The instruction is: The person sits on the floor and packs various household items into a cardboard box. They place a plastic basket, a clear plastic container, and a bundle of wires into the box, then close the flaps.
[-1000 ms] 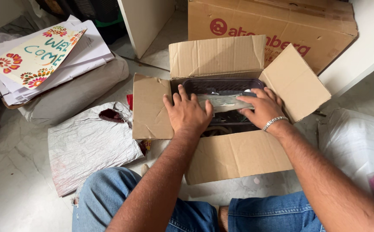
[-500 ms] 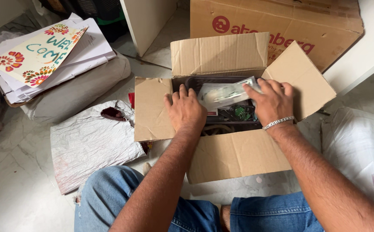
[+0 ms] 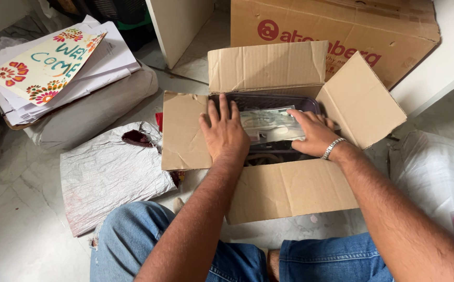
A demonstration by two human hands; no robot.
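An open cardboard box (image 3: 284,188) sits on the pale floor between the person's denim-clad knees, flaps spread, with a larger brown carton (image 3: 342,31) behind it. Inside lies a dark plastic tray (image 3: 269,99), and across it a clear plastic packet (image 3: 269,124). The left hand (image 3: 224,133) rests flat, fingers apart, on the box's left edge, touching the packet; the right hand (image 3: 314,134) presses open-palmed on the packet's right end

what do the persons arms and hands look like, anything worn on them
Both forearms are bare and hairy, with no sleeves in view. The right hand has a silver metal chain bracelet at its wrist. The left hand wears no ring, watch or band. No gloves on either.
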